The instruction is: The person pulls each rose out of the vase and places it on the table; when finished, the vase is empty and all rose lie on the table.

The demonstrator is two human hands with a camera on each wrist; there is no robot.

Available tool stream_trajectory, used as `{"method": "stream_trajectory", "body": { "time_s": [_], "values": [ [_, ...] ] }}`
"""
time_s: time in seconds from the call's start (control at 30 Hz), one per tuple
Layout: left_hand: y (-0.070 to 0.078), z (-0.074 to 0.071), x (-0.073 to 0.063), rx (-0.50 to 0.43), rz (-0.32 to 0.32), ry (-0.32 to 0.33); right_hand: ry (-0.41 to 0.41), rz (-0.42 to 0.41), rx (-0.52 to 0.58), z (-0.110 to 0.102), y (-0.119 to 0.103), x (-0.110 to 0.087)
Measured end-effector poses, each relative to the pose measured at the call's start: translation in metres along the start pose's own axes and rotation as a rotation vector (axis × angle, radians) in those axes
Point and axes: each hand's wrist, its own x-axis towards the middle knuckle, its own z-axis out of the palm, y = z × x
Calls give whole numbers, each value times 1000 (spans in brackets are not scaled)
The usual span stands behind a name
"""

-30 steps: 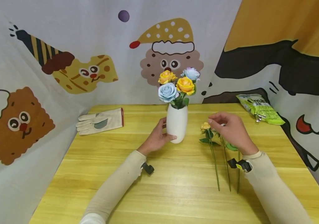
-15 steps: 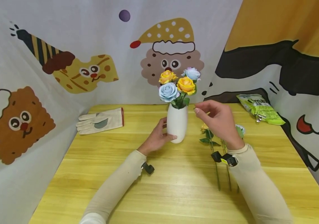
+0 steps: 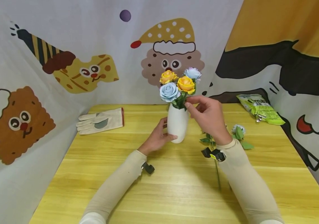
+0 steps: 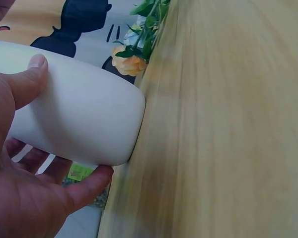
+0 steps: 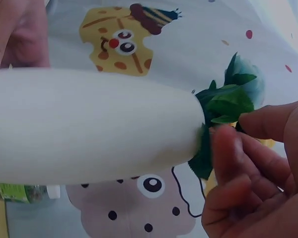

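Note:
A white vase (image 3: 177, 123) stands upright on the wooden table, holding two yellow roses (image 3: 186, 85) and two light blue roses (image 3: 169, 92). My left hand (image 3: 158, 138) grips its lower body, thumb across the front in the left wrist view. At the vase's mouth, the right hand's (image 3: 207, 115) thumb and index finger are at the green leaves (image 5: 231, 105) below the front yellow rose. One fingertip is blurred in the right wrist view, and I cannot tell whether they pinch a leaf or stem. A blue rose (image 3: 238, 129) lies on the table beyond the right forearm.
More flowers with green leaves (image 3: 205, 140) lie partly hidden under the right wrist. A white work glove (image 3: 100, 121) with a grey patch lies at the back left. The green snack bag (image 3: 261, 109) sits at the back right, before the printed cloth wall.
My right hand has moved left and up from above the loose flowers to the leaves at the vase's mouth. The left hand and vase stay in place.

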Motion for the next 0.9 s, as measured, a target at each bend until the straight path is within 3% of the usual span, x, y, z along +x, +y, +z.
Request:
{"method": "stream_trajectory", "body": {
  "time_s": [0.23,0.57,0.9],
  "values": [
    [0,0,0,10,1,3,81,-18,-54,10,6,10],
    [1,2,-1,7,-27,6,176,-27,-18,29,14,15],
    [4,2,-1,17,-26,18,129,-20,-21,33,14,20]
  ]
}}
